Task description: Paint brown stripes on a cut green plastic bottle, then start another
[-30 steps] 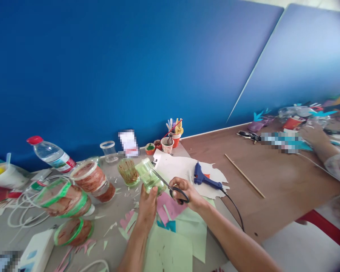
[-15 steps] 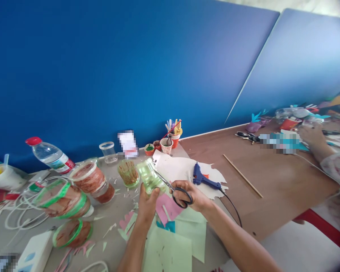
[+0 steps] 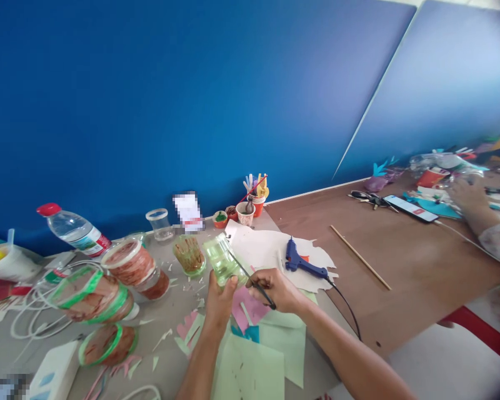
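My left hand (image 3: pixel 219 303) is closed round the lower end of a clear green cut plastic bottle piece (image 3: pixel 220 256), held tilted above the table. In my right hand (image 3: pixel 279 290) is a pair of scissors (image 3: pixel 261 294) with dark handles, seen nearly edge-on. Their blades lie against the bottle piece's right side; I cannot tell whether they are cutting into it. Just left of it stands a green cup smeared with brown (image 3: pixel 189 255). Below my hands lie pink paper (image 3: pixel 250 307) and pale green sheets (image 3: pixel 250 361).
A blue glue gun (image 3: pixel 302 260) rests on white paper to the right, beside a wooden stick (image 3: pixel 360 257). Brown-painted containers (image 3: pixel 94 294), a red-capped bottle (image 3: pixel 77 230) and cables crowd the left. Paint cups (image 3: pixel 245 214) stand behind. Another person's hand (image 3: pixel 470 200) is far right.
The scissors have turned from showing their handle loops to nearly edge-on, as my right hand rotated. The bottle piece stays in my left hand, its position hardly changed.
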`<action>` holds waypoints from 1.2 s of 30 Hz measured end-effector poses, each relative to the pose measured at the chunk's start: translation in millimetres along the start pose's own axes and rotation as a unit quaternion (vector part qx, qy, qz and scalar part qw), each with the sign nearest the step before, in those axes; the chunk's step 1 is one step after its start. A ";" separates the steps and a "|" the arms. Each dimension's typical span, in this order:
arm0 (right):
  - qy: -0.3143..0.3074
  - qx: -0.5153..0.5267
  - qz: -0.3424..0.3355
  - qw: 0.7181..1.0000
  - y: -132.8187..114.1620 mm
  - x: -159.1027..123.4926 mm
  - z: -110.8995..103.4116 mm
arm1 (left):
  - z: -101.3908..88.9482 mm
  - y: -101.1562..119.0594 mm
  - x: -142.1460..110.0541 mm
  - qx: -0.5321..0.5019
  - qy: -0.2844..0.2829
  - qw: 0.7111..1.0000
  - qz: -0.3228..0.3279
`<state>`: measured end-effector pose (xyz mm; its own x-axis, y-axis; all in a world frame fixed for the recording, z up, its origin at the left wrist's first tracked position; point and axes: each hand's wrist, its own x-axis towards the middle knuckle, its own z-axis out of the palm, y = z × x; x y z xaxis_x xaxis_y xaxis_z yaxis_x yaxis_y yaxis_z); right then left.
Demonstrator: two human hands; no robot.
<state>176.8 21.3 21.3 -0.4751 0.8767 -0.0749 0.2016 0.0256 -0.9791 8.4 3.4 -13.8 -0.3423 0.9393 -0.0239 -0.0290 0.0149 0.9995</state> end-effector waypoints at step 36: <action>0.045 0.129 -0.049 0.989 3.0 1.7 -37.8 | 2.1 -13.1 -16.1 -0.386 -0.307 0.853 -0.169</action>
<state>209.0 41.1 25.4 -0.4011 0.9156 0.0282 -0.0720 -0.0008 -0.9974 16.3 -11.3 -26.5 0.3591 0.9317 -0.0551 -0.7197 0.3140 0.6192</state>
